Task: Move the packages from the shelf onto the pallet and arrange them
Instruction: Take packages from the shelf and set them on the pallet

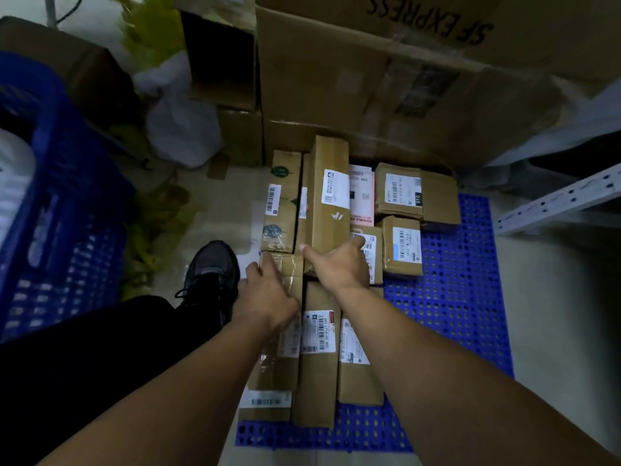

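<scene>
Several brown cardboard packages with white labels lie packed together on a blue perforated pallet (460,297). A long narrow box (327,196) lies on top of the others, running away from me. My right hand (339,267) grips its near end, thumb on the left edge and fingers on the right. My left hand (265,290) rests on a taped package (289,269) just left of it, fingers over its near corner. Two small boxes (403,247) sit at the right of the stack.
A large SF Express carton (386,79) stands behind the pallet. A blue plastic crate (57,203) is at the left, a white metal shelf rail (564,200) at the right. My black shoe (211,274) is on the floor beside the pallet. Bare pallet surface shows at the right.
</scene>
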